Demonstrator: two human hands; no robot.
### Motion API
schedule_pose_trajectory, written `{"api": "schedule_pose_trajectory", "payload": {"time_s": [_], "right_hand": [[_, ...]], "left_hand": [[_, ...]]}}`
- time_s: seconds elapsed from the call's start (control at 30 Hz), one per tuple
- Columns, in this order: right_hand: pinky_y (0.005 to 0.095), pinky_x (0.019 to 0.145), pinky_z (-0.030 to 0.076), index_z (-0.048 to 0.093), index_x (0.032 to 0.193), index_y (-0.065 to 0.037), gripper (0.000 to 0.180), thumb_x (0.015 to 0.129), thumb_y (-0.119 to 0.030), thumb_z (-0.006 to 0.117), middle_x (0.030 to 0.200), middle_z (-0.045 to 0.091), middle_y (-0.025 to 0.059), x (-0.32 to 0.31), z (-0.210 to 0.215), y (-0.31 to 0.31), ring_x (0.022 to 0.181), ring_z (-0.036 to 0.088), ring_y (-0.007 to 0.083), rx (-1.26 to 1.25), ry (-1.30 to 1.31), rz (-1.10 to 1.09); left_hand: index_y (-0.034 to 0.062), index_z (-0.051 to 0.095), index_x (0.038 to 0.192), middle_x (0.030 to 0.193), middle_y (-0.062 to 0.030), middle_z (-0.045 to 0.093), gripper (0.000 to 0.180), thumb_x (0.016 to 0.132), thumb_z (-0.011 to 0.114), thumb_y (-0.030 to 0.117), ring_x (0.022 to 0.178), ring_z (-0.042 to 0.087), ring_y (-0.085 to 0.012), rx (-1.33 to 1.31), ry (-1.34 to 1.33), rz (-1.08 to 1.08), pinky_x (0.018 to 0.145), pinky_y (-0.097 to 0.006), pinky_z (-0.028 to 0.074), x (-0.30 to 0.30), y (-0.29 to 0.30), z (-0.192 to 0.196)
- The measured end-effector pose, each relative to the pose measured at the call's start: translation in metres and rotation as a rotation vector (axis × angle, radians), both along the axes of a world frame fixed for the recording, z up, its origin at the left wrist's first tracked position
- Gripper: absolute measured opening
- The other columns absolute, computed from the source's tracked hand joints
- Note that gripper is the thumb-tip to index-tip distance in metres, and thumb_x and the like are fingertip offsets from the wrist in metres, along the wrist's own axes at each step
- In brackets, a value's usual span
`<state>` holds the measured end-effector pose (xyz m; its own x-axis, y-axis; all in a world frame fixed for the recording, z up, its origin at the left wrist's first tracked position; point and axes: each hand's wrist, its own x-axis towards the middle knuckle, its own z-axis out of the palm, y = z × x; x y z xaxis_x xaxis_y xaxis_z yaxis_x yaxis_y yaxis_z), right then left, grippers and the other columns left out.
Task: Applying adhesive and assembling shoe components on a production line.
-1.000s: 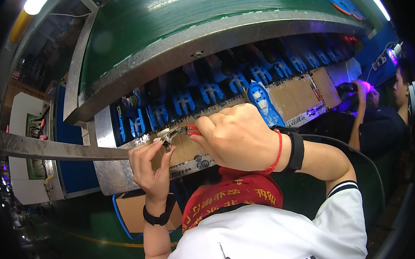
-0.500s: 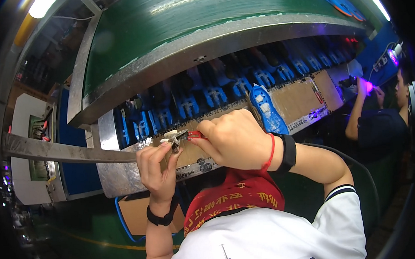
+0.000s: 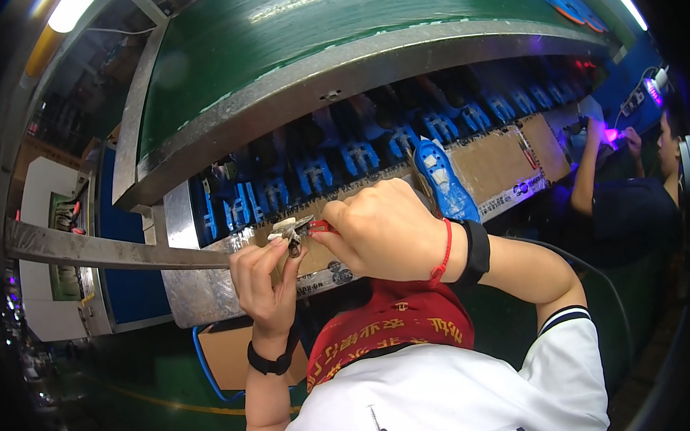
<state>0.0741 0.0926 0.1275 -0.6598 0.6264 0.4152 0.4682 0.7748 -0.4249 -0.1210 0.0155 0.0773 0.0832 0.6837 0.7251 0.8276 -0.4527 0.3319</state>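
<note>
Here, both hands (left hand (image 3: pixel 265 284), right hand (image 3: pixel 384 231)) pinch one small metal part (image 3: pixel 290 230).

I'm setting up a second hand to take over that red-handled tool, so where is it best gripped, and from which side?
Best on the red handle, coming from the right. The metal jaws at its left end are closed on a small pale part that the left hand pinches from below, so that end is crowded. The right hand already wraps the handle from the right, its grip covering most of it.
</note>
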Motion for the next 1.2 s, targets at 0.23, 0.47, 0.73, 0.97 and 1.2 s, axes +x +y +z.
{"api": "schedule_pose_trajectory", "payload": {"time_s": [0.23, 0.47, 0.73, 0.97, 1.2], "right_hand": [[0.0358, 0.043, 0.044, 0.055, 0.067, -0.006, 0.028, 0.088, -0.022, 0.066, 0.051, 0.056, 0.0095, 0.000, 0.001, -0.010, 0.047, 0.061, 0.0254, 0.123, -0.038, -0.025], [0.0360, 0.042, 0.043, 0.055, 0.067, -0.005, 0.030, 0.088, -0.023, 0.066, 0.050, 0.056, 0.0106, 0.005, 0.007, -0.014, 0.044, 0.058, 0.0266, 0.081, -0.001, -0.090], [0.0386, 0.042, 0.041, 0.056, 0.066, -0.004, 0.032, 0.090, -0.024, 0.065, 0.048, 0.054, 0.0134, 0.000, 0.005, -0.014, 0.042, 0.056, 0.0305, 0.028, 0.000, -0.069], [0.0392, 0.042, 0.041, 0.057, 0.065, -0.004, 0.031, 0.089, -0.023, 0.064, 0.048, 0.053, 0.0139, -0.003, 0.001, -0.012, 0.042, 0.056, 0.0312, 0.039, 0.033, -0.053], [0.0384, 0.042, 0.042, 0.057, 0.066, -0.004, 0.031, 0.089, -0.023, 0.065, 0.048, 0.054, 0.0139, 0.001, 0.004, -0.008, 0.042, 0.057, 0.0304, 0.019, 0.018, -0.070]], "left_hand": [[0.0028, 0.065, 0.099, 0.093, -0.0093, 0.065, 0.035, 0.069, 0.082, -0.003, 0.084, 0.059, -0.0274, 0.016, 0.040, -0.012, 0.074, -0.037, 0.048, 0.001, 0.002, -0.003], [0.0028, 0.065, 0.100, 0.093, -0.0098, 0.065, 0.035, 0.069, 0.082, -0.003, 0.085, 0.058, -0.0277, 0.016, 0.050, 0.059, 0.075, -0.038, 0.048, -0.008, 0.000, -0.009], [0.0032, 0.065, 0.101, 0.094, -0.0088, 0.065, 0.036, 0.069, 0.083, -0.002, 0.085, 0.059, -0.0273, 0.039, 0.070, 0.011, 0.075, -0.038, 0.049, -0.002, -0.003, -0.005], [0.0032, 0.065, 0.101, 0.094, -0.0091, 0.065, 0.036, 0.070, 0.082, -0.003, 0.085, 0.059, -0.0274, 0.036, 0.073, -0.005, 0.075, -0.038, 0.049, 0.000, -0.002, -0.003], [0.0032, 0.065, 0.101, 0.094, -0.0094, 0.065, 0.036, 0.070, 0.081, -0.003, 0.085, 0.058, -0.0278, 0.038, 0.084, 0.023, 0.075, -0.038, 0.048, -0.008, 0.003, -0.005]]}}
